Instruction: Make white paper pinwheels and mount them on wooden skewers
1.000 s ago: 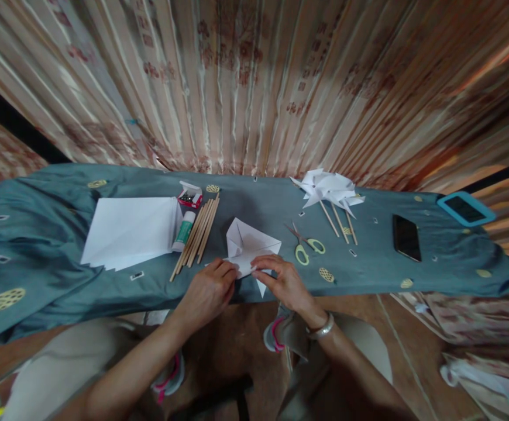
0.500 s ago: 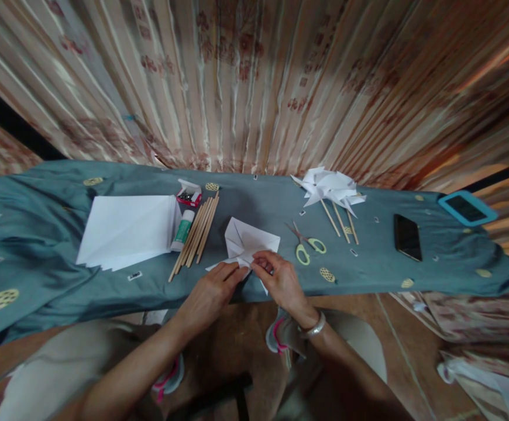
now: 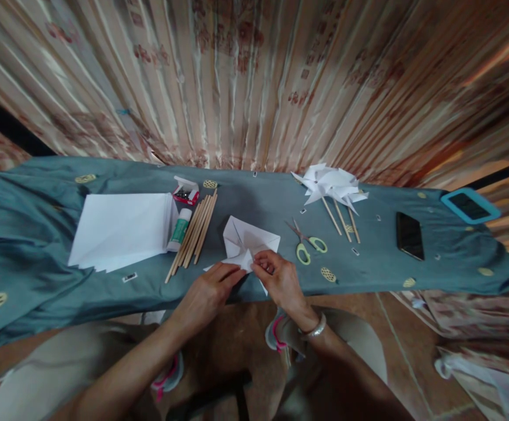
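Bare left hand (image 3: 208,290): its fingers were together, clamped on the near-left part of the white creased paper sheet (image 3: 260,238).
Bare right hand (image 3: 281,285): thumb and forefinger were pinched on the sheet beside a raised paper point (the knuckles hid part of the grip).
Folding: the sheet lay beneath both hands and looked only partly shaped; its near side was gathered toward the middle, its far side spread, and no stick showed on it.
Yellow-green-handled metal scissors (image 3: 306,241): just right of the sheet, blades apart, unheld.
Made already: beyond the sheet and to its right lay bunched white paper pinwheels (image 3: 328,182) on pale wooden sticks, seemingly finished.
Unused supply: left of the sheet lay a bundle of thin pale wooden rods (image 3: 195,231), a green-and-white glue stick (image 3: 179,230), an open red-and-white cardboard box (image 3: 186,191) of small metal pieces, and a flat white paper stack (image 3: 120,228); much probably remained.
Devices: well right of the sheet, a black phone (image 3: 410,235) and a blue-framed tablet (image 3: 469,206).
Surface: blue-green patterned cloth (image 3: 368,279) under the sheet.
Room: pleated beige floral curtain (image 3: 246,111) beyond the sheet; brown floor (image 3: 401,362) below.
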### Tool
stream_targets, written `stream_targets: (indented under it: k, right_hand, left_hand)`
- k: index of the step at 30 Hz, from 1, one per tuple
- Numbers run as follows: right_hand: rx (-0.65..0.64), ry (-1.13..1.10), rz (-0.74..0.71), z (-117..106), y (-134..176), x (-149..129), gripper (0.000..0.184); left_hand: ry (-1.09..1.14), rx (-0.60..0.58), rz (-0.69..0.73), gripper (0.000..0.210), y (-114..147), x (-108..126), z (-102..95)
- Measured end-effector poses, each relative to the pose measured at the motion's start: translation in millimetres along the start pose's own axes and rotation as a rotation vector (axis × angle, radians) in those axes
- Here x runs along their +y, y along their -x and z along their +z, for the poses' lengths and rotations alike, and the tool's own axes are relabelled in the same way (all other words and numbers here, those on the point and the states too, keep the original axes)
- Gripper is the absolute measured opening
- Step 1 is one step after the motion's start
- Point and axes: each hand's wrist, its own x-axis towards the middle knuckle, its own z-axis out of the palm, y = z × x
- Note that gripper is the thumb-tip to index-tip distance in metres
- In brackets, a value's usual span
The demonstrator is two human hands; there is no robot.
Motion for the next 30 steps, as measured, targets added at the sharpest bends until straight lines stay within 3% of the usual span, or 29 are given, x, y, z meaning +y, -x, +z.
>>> stream_targets:
  k: [13,20,30]
  right_hand:
    - [0.040,0.298,-0.460,-1,9,10,0.031]
    - [-0.043,0.443,-0.457,-2,13,8,0.042]
    - [-0.081,0.510,-0.463,-1,13,8,0.042]
  left_hand:
    - [0.080,-0.003,-0.023,0.022,-4,0,0.2]
    - [0.112,-0.037,-0.029,0.022,-6,-1,-1.1]
    - [0.113,-0.041,-0.024,0.022,-9,0,-2.3]
